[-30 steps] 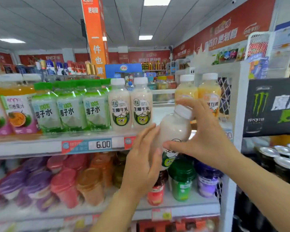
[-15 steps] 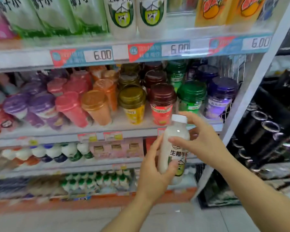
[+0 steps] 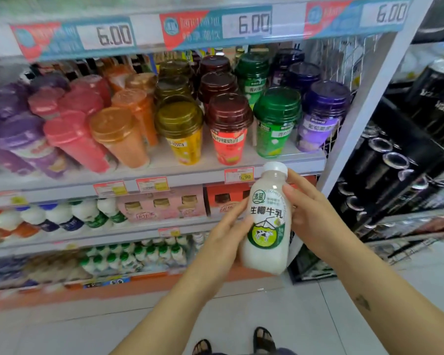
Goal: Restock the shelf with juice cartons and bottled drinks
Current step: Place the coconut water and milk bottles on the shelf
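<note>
Shelf unit, far left: purple cups (image 3: 23, 142) and pink cups (image 3: 73, 139) lean on the middle shelf (image 3: 169, 172); this area is blurred. Next to them stand orange cups (image 3: 119, 135), then upright rows of yellow cups (image 3: 181, 131), red cups (image 3: 228, 128), green cups (image 3: 276, 123) and dark purple cups (image 3: 323, 111) toward the right end. The price strip (image 3: 113, 35) above reads 6.00 three times. On the lower tier are small white bottles (image 3: 62, 219) at left, with pink multipacks (image 3: 162, 206) to their right.

Left hand (image 3: 223, 242): grip closed round the lower left side of the milk bottle (image 3: 267, 226), with the thumb along the label edge. The fingers behind the bottle are out of view.

Milk bottle: held in the air between both hands, in front of the unit's right end and below the cup shelf's edge. It is near upright with a white cap, and the cow label faces the camera.

Right hand (image 3: 315, 213): grip closed on the upper right side, fingertips at the shoulder below the cap.

Further right: black cans (image 3: 385, 160) in a dark rack. Below: pale tiled floor (image 3: 292, 316) and two sandalled feet (image 3: 264, 339).
</note>
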